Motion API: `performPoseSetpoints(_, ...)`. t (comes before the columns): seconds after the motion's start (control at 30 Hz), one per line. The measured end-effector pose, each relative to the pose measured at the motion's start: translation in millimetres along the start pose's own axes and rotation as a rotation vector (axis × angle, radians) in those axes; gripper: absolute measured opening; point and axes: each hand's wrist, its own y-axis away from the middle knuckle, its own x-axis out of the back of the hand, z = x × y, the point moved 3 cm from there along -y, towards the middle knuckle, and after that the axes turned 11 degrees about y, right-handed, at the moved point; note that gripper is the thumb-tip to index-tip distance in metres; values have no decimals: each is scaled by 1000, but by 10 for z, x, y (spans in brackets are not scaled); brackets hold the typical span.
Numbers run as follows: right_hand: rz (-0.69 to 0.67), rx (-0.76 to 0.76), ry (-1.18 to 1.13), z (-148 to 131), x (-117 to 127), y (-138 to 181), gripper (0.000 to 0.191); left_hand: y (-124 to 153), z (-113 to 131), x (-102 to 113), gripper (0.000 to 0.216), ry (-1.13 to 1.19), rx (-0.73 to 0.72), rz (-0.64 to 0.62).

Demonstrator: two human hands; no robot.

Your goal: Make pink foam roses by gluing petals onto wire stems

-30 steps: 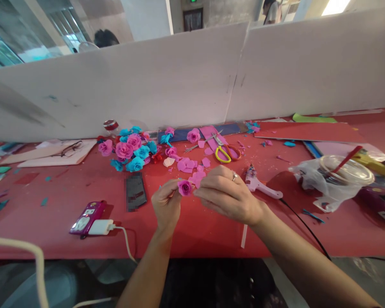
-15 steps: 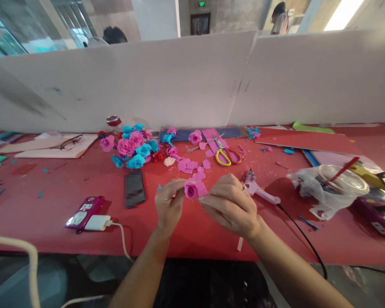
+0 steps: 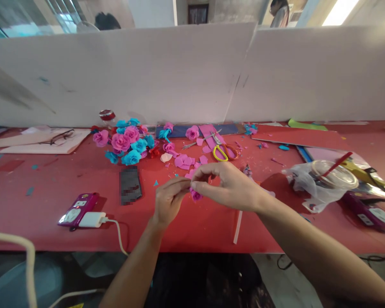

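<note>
Between my hands is a small pink paper rose, partly covered by the fingers. My left hand pinches it from the left, with the fingers closed. My right hand reaches over from the right, thumb and fingertips pressed together at the top of the rose. Loose pink paper petals lie just beyond the hands. Past them, scissors with yellow and orange handles rest on a pink paper strip. A glue gun is mostly hidden behind my right hand and forearm.
A bunch of pink, blue and red paper roses lies back left, near a phone. A purple power strip with a white charger sits at left. On the right is a lidded cup in a plastic bag. A white partition stands behind.
My right hand has turned and moved left over the rose, its fingertips now meeting the left hand's. The rose has tipped and is more hidden. The view has shifted slightly.
</note>
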Motion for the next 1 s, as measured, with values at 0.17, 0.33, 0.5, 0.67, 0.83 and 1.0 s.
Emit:
performPoseSetpoints(0.17, 10, 61, 41, -18, 23, 2, 17, -11, -9, 3, 17, 9, -5, -28)
performPoseSetpoints(0.33, 112, 89, 91, -43, 114, 37, 15, -25, -17, 5, 16, 68, 12, -42)
performPoseSetpoints(0.5, 177, 109, 137, 16, 114, 54, 17, -11, -55, 8, 18, 109, 5, -57)
performPoseSetpoints(0.67, 177, 226, 189, -26, 137, 72, 26, -15, -84, -8, 17, 129, 27, -86)
performPoseSetpoints(0.83, 104, 275, 311, -98, 161, 74, 21, -38, -47, -29, 17, 134, 20, -107)
performPoseSetpoints(1.0, 98, 249, 411, -137, 155, 75, 9, -18, -57, -47, 16, 133, 39, -122)
